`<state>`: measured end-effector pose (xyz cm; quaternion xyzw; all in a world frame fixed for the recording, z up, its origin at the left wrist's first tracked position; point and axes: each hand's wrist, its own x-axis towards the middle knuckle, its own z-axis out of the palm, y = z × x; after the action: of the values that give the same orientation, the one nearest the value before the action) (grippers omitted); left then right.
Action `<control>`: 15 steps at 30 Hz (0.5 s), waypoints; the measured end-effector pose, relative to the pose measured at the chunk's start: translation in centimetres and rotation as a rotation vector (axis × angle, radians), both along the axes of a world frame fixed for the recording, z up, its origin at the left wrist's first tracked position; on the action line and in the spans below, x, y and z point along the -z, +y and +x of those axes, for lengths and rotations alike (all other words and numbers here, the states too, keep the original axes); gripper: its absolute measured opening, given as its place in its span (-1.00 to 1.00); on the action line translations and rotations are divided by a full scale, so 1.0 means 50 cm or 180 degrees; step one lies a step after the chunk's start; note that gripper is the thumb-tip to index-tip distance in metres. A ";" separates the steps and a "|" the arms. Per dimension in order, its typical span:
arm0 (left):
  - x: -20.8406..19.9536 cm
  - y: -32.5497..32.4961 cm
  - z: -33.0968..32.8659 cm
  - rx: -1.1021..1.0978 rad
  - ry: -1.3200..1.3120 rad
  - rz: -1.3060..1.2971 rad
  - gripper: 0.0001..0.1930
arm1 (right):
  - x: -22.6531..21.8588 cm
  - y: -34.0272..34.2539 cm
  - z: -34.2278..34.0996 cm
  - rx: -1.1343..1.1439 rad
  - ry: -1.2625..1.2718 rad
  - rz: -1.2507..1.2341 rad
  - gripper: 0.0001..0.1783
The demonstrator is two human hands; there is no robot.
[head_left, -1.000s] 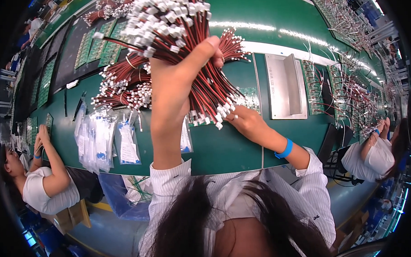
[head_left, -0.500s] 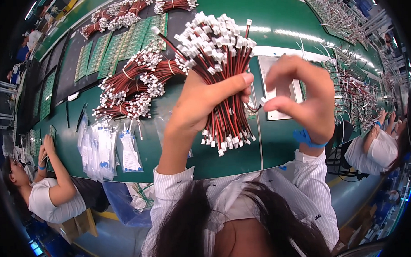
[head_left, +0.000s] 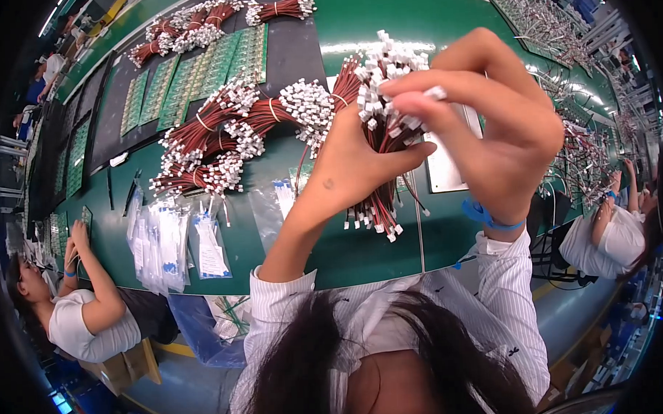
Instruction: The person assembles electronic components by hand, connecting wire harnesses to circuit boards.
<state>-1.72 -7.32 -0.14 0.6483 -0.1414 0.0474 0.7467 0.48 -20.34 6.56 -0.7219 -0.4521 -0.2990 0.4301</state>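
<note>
My left hand (head_left: 341,163) is wrapped round a thick bundle of red and black connector wires (head_left: 378,132). Its many white plug ends fan out above the thumb, and more white ends hang below the fist. Close by on the right, my right hand (head_left: 489,114) has its thumb and index finger at the bundle's upper plugs. A small white connector (head_left: 435,94) shows between these two fingers; the wire leading from it is hidden. Rubber-banded wire bundles (head_left: 219,138) lie on the green table just left of my left hand.
Green circuit boards (head_left: 196,80) lie on a black mat beyond the bundles. Clear plastic bags (head_left: 161,242) rest at the near left edge. A metal plate (head_left: 447,170) lies behind my right hand, with tangled wired boards (head_left: 581,147) farther right. Other people work on both sides.
My right hand has moved up and left, from beside the bundle to its white plugs. The bundle has shifted a little right and tilted, uncovering another banded bundle behind my left hand.
</note>
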 end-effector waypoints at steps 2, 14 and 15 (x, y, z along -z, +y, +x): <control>-0.018 0.008 -0.003 0.0305 0.0763 0.0155 -0.63 | -0.006 -0.009 -0.005 0.0049 0.0119 0.0099 -0.85; -0.003 0.014 -0.005 0.0386 0.0855 0.0563 -0.47 | -0.013 -0.005 0.035 0.0163 0.0245 0.1333 -0.77; 0.005 0.016 -0.003 0.0379 0.0855 0.0557 -0.47 | -0.013 -0.009 0.040 0.0114 0.0140 0.1694 -0.73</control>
<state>-1.89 -6.52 -0.41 0.7018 -0.0820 -0.0964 0.7011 2.46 -20.80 7.21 -0.5976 -0.3353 -0.3991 0.6092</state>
